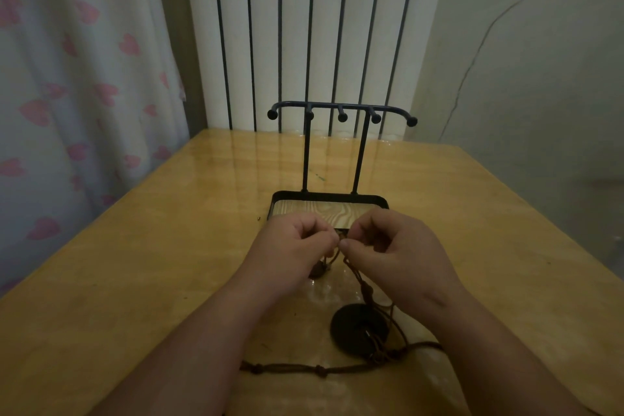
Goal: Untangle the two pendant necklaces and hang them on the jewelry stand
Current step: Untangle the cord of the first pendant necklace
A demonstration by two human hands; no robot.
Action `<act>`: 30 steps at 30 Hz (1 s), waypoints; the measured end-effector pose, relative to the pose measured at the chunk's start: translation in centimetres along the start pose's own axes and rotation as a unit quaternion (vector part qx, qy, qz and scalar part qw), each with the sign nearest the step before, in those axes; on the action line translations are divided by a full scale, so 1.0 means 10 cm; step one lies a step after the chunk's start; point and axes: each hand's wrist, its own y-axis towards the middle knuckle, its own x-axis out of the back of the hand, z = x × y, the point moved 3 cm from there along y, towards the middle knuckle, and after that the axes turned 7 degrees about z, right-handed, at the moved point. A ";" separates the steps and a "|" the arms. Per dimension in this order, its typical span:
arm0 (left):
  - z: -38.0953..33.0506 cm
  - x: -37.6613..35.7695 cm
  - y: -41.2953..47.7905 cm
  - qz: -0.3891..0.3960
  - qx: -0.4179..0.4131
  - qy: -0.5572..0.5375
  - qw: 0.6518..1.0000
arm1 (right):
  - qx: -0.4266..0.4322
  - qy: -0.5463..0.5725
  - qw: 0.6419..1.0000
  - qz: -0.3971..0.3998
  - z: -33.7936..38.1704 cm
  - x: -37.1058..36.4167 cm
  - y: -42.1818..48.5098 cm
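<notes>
A black jewelry stand with several ball-tipped hooks and a wood-lined tray base stands mid-table. Just in front of the tray, my left hand and my right hand meet, each pinching the brown cords of the tangled necklaces between thumb and fingertips. A dark round disc pendant lies flat on the table below my right hand, with cords running from it up to my fingers. A small dark pendant shows under my left hand, partly hidden. More knotted cord trails along the table between my forearms.
The yellow wooden table reaches to a white radiator at the back. A curtain with pink hearts hangs at the left, and a plain wall closes the right. A tiny speck lies left of the tray.
</notes>
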 end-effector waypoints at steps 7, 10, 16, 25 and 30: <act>0.00 -0.03 0.00 0.007 0.001 0.019 1.000 | 0.016 -0.056 0.998 0.013 0.05 -0.01 0.00; -0.01 -0.03 0.01 0.006 0.012 0.006 1.000 | 0.038 -0.007 0.999 0.011 0.06 -0.01 -0.01; -0.01 -0.01 0.00 0.011 0.007 -0.022 1.000 | 0.030 0.054 0.998 0.029 0.03 -0.04 0.01; 0.01 -0.02 0.00 0.017 0.002 0.006 1.000 | 0.003 0.037 0.999 0.012 -0.02 -0.01 0.02; 0.00 -0.02 -0.01 0.021 0.004 0.003 1.000 | 0.007 -0.014 1.000 0.011 0.02 -0.01 0.00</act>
